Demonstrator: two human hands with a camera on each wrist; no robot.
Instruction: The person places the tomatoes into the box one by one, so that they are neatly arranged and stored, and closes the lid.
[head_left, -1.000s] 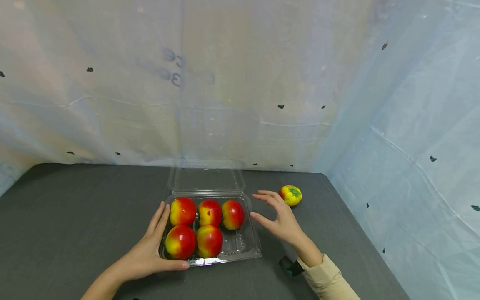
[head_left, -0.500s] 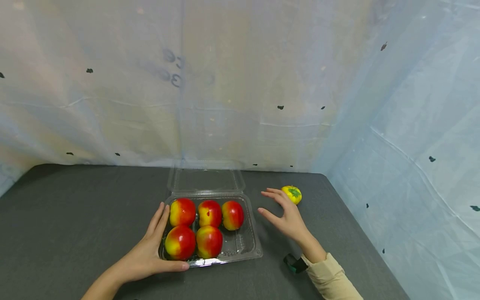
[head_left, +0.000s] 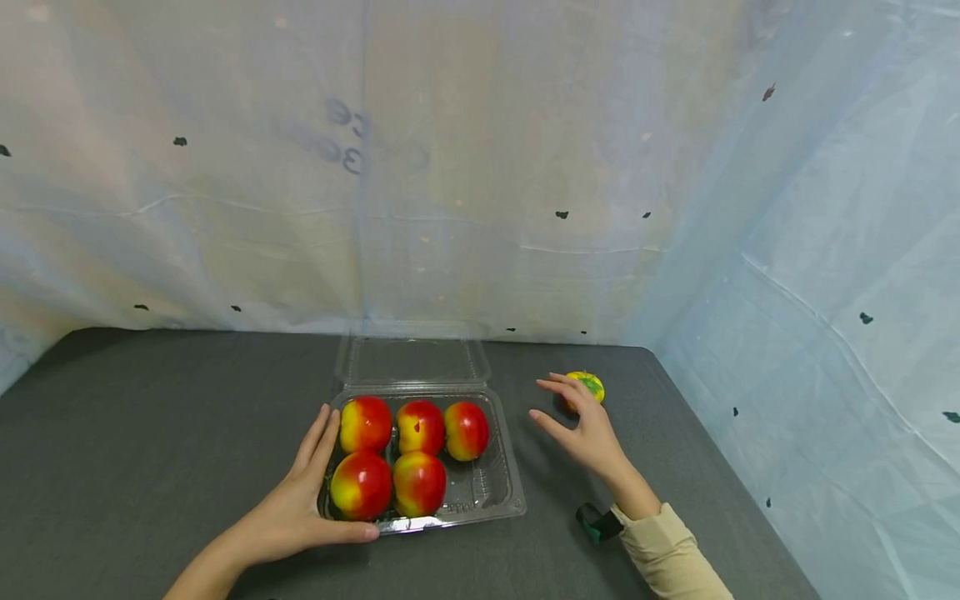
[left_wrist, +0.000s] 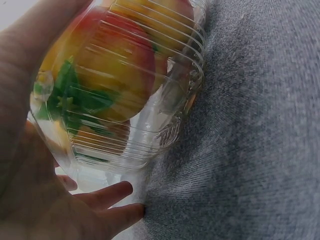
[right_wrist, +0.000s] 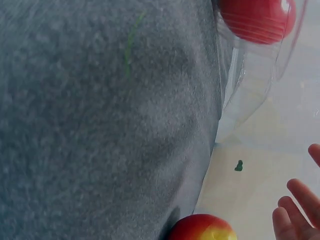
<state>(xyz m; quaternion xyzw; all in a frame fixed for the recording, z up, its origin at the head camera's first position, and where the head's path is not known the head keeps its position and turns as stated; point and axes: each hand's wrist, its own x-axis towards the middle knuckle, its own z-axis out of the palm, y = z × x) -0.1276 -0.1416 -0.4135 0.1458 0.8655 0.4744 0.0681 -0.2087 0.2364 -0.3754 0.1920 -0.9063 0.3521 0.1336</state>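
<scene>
A clear plastic clamshell container (head_left: 491,492) lies with its lid (head_left: 412,360) folded back. Several glossy red and yellow fruits (head_left: 362,485) sit inside it in two rows; the near right part of the base holds none. My left hand (head_left: 296,510) rests against the container's near left corner, fingers straight along its left side and thumb along the front rim. In the left wrist view, a fruit (left_wrist: 120,65) with a green leafy top shows through the ribbed wall. To the right, my right hand (head_left: 588,433) hovers empty, fingers spread, partly covering a loose fruit (head_left: 591,383) with a green top.
The dark grey table (head_left: 150,433) extends to both sides. Whitish plastic sheeting (head_left: 465,167) hangs behind it and along the right side (head_left: 847,333). A black strap (head_left: 597,523) is at my right wrist, by a beige sleeve (head_left: 667,550).
My right hand has moved right, away from the container, and now overlaps the loose fruit in the head view. The left hand, container and fruits have stayed put.
</scene>
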